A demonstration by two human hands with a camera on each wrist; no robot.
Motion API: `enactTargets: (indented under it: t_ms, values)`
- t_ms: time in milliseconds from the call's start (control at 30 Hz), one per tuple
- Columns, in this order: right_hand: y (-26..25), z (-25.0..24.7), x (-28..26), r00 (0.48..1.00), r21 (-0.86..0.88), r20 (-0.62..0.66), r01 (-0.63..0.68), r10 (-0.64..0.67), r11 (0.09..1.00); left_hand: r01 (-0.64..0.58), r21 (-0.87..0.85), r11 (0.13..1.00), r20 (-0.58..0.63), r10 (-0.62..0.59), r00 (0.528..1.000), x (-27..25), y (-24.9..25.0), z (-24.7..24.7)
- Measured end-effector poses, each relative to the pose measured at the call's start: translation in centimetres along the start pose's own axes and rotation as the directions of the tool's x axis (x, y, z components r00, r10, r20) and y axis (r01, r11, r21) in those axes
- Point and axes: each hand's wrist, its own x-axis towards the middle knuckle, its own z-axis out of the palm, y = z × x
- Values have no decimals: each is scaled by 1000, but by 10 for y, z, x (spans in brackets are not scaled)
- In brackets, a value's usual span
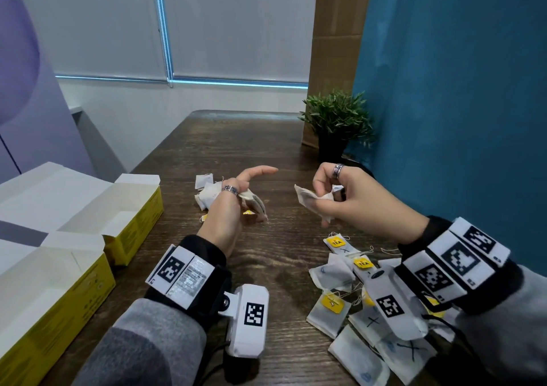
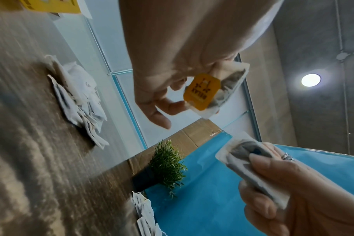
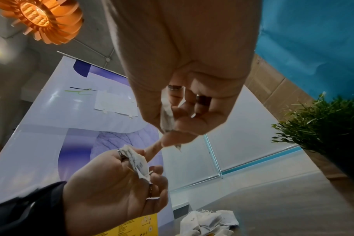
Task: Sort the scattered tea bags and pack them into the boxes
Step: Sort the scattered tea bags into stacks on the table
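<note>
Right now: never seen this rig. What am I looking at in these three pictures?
No robot: a person wears three cameras. The head view looks down at both hands; the white box on the left wrist and its twin on the right are the other two, each looking along its hand. The left hand pinches a tea bag with a yellow tag; the right hand pinches a second tea bag. On the table lie a big pile of tea bags by the right wrist, a small pile beyond the left hand, two open yellow boxes at left, and a potted plant.
</note>
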Motion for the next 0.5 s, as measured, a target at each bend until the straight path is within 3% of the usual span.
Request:
enactTargets:
  t_ms: [133, 233, 267, 367, 500]
  values:
    - [-4, 6, 2, 999, 62, 15, -34, 33, 998, 16, 43, 999, 36, -18, 999, 2, 9, 0]
    - [-4, 12, 7, 999, 85, 27, -50, 48, 995, 117, 167, 979, 160, -144, 977, 10, 25, 2]
    - [-3, 13, 8, 998, 94, 30, -55, 52, 994, 119, 128, 985, 189, -142, 972, 6, 23, 0]
    - [-4, 16, 11, 997, 158, 50, -73, 66, 985, 80, 170, 982, 145, -106, 984, 12, 14, -14]
    - [-3, 26, 17, 983, 439, 99, -181, 152, 880, -9, 145, 989, 17, 6, 1000, 5, 12, 1]
